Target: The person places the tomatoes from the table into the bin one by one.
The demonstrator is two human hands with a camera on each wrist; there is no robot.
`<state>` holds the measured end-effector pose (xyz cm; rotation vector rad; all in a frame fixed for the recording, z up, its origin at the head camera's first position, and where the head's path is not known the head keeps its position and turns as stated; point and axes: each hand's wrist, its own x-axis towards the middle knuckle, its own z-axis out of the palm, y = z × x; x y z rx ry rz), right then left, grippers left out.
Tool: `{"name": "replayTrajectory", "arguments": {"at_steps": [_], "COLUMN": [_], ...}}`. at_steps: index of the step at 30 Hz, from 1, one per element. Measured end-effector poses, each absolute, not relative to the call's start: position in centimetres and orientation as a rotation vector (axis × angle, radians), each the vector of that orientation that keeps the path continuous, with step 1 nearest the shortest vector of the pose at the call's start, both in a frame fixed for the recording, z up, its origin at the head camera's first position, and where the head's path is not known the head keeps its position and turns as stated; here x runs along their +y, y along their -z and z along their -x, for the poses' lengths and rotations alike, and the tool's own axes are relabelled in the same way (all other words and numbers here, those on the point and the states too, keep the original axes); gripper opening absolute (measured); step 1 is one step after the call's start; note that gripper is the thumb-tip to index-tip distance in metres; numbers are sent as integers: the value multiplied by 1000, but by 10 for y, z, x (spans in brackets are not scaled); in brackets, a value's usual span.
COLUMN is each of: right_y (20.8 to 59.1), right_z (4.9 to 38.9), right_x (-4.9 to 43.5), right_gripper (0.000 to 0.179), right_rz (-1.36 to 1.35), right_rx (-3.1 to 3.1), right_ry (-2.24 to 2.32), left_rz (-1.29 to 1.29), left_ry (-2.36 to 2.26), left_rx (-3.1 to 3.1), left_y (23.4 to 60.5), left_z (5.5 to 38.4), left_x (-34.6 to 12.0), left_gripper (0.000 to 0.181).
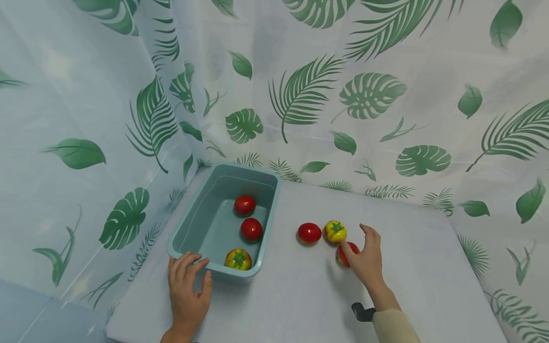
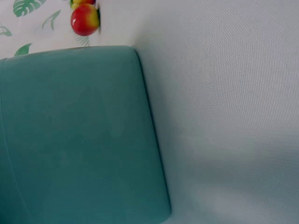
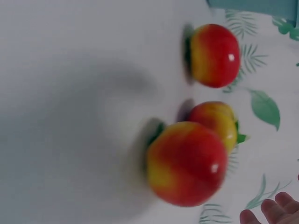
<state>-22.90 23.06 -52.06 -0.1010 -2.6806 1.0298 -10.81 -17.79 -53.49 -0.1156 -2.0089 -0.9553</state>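
Observation:
My right hand (image 1: 366, 257), fingers spread, is over a red-and-yellow tomato (image 1: 345, 254), its thumb by the fruit. In the right wrist view that tomato (image 3: 187, 164) appears whole, with some fingertips (image 3: 275, 211) apart from it at the lower right. Close beside it lie a yellow tomato with a green leafy top (image 1: 335, 232) and a glossy red tomato (image 1: 309, 233). My left hand (image 1: 188, 290) rests its fingertips on the near rim of a blue-green plastic bin (image 1: 176, 238). The left wrist view shows the bin's outer wall (image 2: 79, 140), but not the hand.
Inside the bin are two red tomatoes (image 1: 251, 229) and a yellow-red one (image 1: 238, 259) with a green top. A white cloth covers the table (image 1: 291, 295). Leaf-printed curtains (image 1: 309, 95) hang behind and to the left. A black curved piece (image 1: 362, 312) sits by the right wrist.

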Motion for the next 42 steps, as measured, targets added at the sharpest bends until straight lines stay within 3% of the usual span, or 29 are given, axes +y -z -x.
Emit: {"name": "replayTrajectory", "arguments": {"at_steps": [15,42], "right_y": [557,566], "right_z": [219,212], "right_x": [246,236], "right_gripper": [78,78], "right_rz": [226,329], "right_rx": [-2970,-2887], "right_ry": [-997,-991], "left_rz": [116,144], "left_ry": [964,933], "left_rx": [-2004,-2007], "left_y": [535,535], "left_z": [108,108], "left_x": [-178,-180], "left_gripper": [22,19]}}
